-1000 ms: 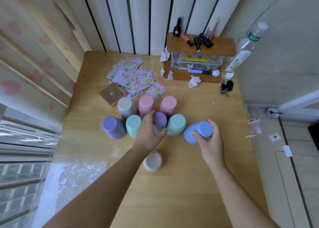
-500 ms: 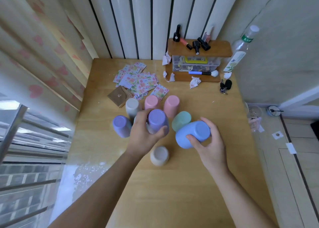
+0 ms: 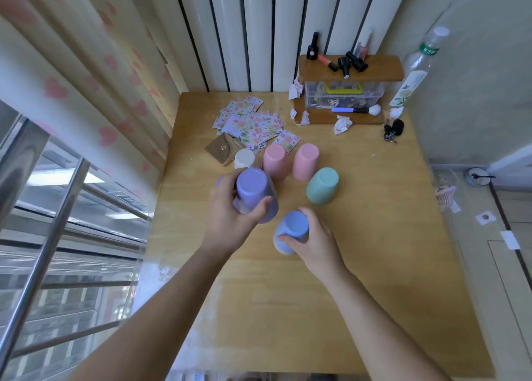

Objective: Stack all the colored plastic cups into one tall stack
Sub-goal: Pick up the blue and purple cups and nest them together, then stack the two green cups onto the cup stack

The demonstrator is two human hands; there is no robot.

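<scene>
My left hand [image 3: 230,216] grips an upside-down purple cup [image 3: 253,192], lifted above the table. My right hand [image 3: 312,241] holds an upside-down blue cup [image 3: 292,228] set over a beige cup, whose rim [image 3: 280,249] peeks out beneath it. Behind stand a white cup [image 3: 244,158], two pink cups [image 3: 275,160] [image 3: 305,161] and a teal cup [image 3: 322,185], all upside down. A sliver of another purple cup [image 3: 218,182] shows behind my left hand; the rest is hidden.
The wooden table [image 3: 374,265] also carries scattered stickers [image 3: 253,125], a small brown pouch [image 3: 223,149], crumpled papers [image 3: 342,124], keys [image 3: 393,130] and a wooden shelf [image 3: 348,92] with nail polish bottles and a clear box. A plastic bottle [image 3: 417,69] stands at the back right. A curtain and window rail lie to the left.
My left hand lifted the purple cup out of the row and raised it. My right hand carried the blue cup toward me and set it down over the beige cup.
</scene>
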